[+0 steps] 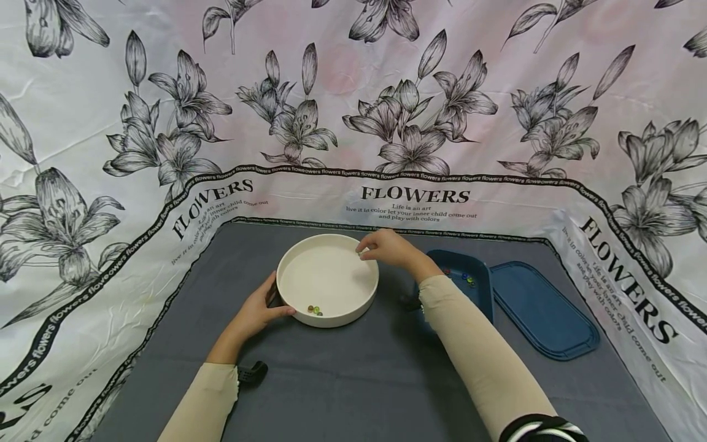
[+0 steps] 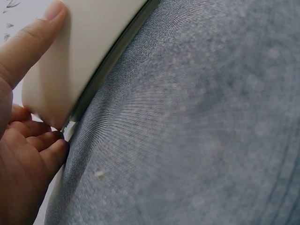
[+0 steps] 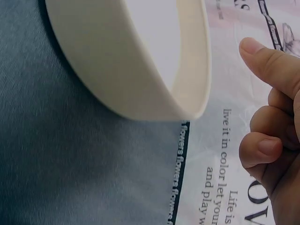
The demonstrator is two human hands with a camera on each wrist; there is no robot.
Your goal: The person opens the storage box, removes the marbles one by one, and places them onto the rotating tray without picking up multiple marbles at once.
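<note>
Steadying the white bowl point(image 1: 326, 276) with the left hand point(image 1: 256, 313) at its eight o'clock side, gripping with the thumb against the outer wall and the fingers curled by the base. Hovering at the rim near two o'clock with the right hand point(image 1: 392, 247), holding thumb and fingertips close together, but not showing clearly enough to tell a pinched marble from nothing at all. Seeing a small cluster of marbles point(image 1: 315, 310) inside the bowl, between six and seven o'clock, and more marbles point(image 1: 468, 280) in the blue container point(image 1: 479, 298), at three o'clock from the bowl and partly hidden by the right sleeve point(image 1: 475, 344)

If pinching a marble, probably calling for a soft release low over the bowl floor, avoiding a bounce over the rim. Probably needing a firm but light left grip too, guarding against sliding or tilting. Minding the sleeve above the container, so as not to snag its wall

Working on a grey cloth point(image 1: 326, 380), showing faint creases toward six o'clock. Finding a blue lid point(image 1: 544, 310) lying flat beside the container, a little past three o'clock from the bowl. Facing a flower-printed sheet point(image 1: 342, 67), rising at twelve o'clock, wrapping round toward ten and two, and screening off the room beyond
</note>
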